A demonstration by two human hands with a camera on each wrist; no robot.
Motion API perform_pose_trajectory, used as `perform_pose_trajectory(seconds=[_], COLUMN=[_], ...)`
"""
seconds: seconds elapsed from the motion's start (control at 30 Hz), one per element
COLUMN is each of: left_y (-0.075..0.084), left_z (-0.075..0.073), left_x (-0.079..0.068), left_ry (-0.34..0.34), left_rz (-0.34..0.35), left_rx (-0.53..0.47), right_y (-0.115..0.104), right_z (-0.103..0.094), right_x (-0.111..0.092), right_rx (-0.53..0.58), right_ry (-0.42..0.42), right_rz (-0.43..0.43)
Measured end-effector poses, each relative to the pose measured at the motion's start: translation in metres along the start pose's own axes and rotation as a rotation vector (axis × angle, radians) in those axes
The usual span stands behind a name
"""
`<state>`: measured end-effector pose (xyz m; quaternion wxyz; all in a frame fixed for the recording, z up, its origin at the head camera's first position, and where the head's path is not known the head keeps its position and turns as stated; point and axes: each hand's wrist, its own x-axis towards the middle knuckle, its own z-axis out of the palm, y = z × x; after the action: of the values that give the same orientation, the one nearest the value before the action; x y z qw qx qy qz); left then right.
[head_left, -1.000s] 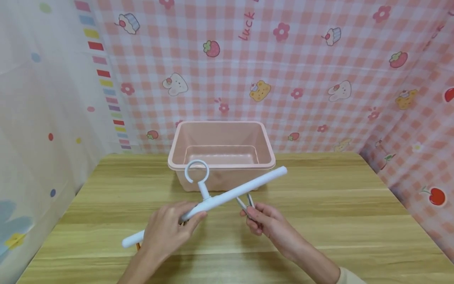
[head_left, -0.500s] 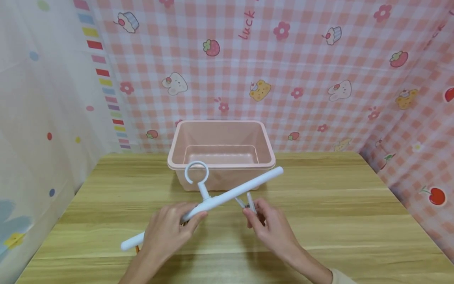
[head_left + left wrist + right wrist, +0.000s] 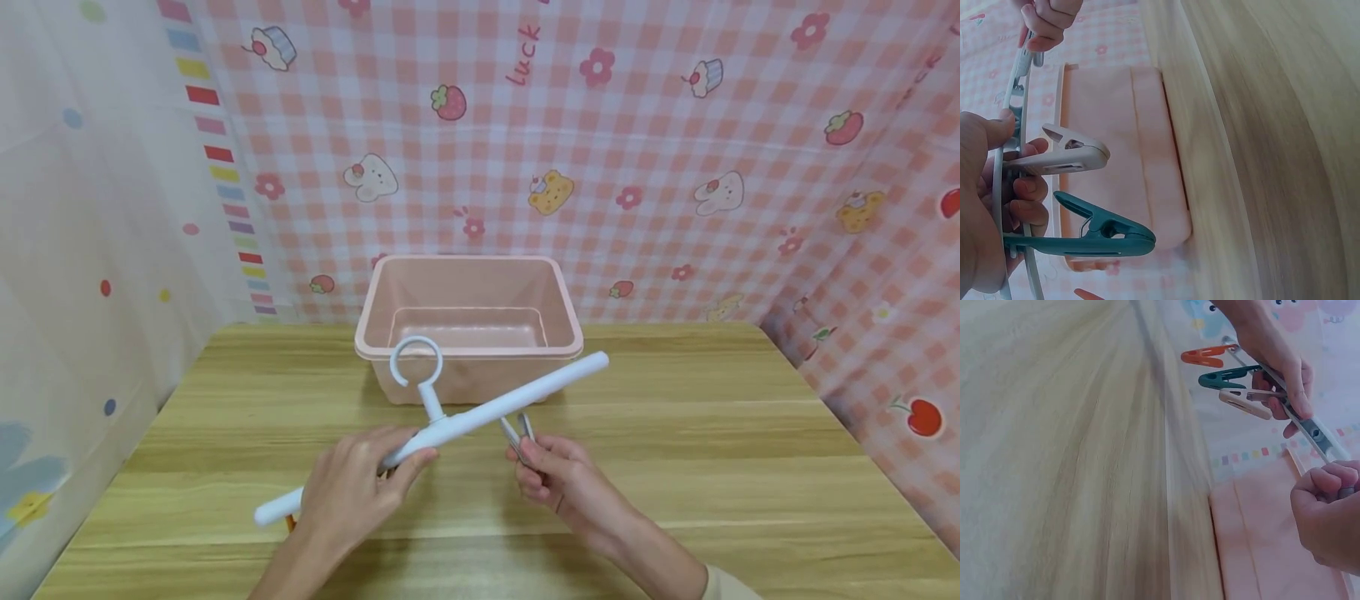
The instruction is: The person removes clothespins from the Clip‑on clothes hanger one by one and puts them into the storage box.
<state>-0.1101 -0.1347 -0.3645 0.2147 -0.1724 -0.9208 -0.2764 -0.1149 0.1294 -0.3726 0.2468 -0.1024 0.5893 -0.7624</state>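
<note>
A white hanger [image 3: 517,402] with a ring hook is held aloft at a slant, its right end higher. My left hand [image 3: 356,483] grips it near the middle, fingers curled beneath the bar. A beige clothespin [image 3: 1063,159], a teal clothespin [image 3: 1097,245] and an orange clothespin [image 3: 1202,356] hang from the hanger's left part. Just under the right part, my right hand [image 3: 562,475] pinches a grey clothespin [image 3: 512,435], whose two prongs point up toward the bar. Whether those prongs touch the hanger I cannot tell.
Behind the hanger, a pink plastic bin [image 3: 468,375] stands on the wooden table [image 3: 697,433]. Checked pink cloth [image 3: 480,150] hangs behind the table, and more cloth hangs at both sides.
My right hand shifts and turns slightly around the grey clothespin, changing how its prongs spread. The left hand and hanger stay almost in place.
</note>
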Motion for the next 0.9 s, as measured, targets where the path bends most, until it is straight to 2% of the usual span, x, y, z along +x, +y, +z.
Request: perform_pose_trajectory(seconds=[0.17,0.33,0.43,0.53,0.7,0.9], left_y=[-0.001,-0.002,-0.002,-0.003,-0.004,-0.001], left_z=[-0.001,-0.001,-0.001,-0.001,0.001,0.004], left_x=[-0.001,-0.001,-0.002,-0.002,-0.003,-0.002], left_ry=[0.004,-0.007,-0.011,-0.009,0.013,0.048], left_rz=[0.023,0.035,0.043,0.047,0.040,0.029], left_rx=[0.002,0.005,0.014,0.031,0.057,0.072], right_y=[0.001,0.002,0.002,0.001,-0.001,0.006], right_z=[-0.007,-0.016,-0.020,-0.020,-0.012,0.004], right_x=[0.002,0.004,0.004,0.004,0.004,0.007], right_rx=[0.100,0.222,0.232,0.145,-0.037,-0.170], right_ry=[-0.112,-0.269,-0.306,-0.247,-0.059,0.110], right_rz=[0.006,0.015,0.023,0.027,0.026,-0.089])
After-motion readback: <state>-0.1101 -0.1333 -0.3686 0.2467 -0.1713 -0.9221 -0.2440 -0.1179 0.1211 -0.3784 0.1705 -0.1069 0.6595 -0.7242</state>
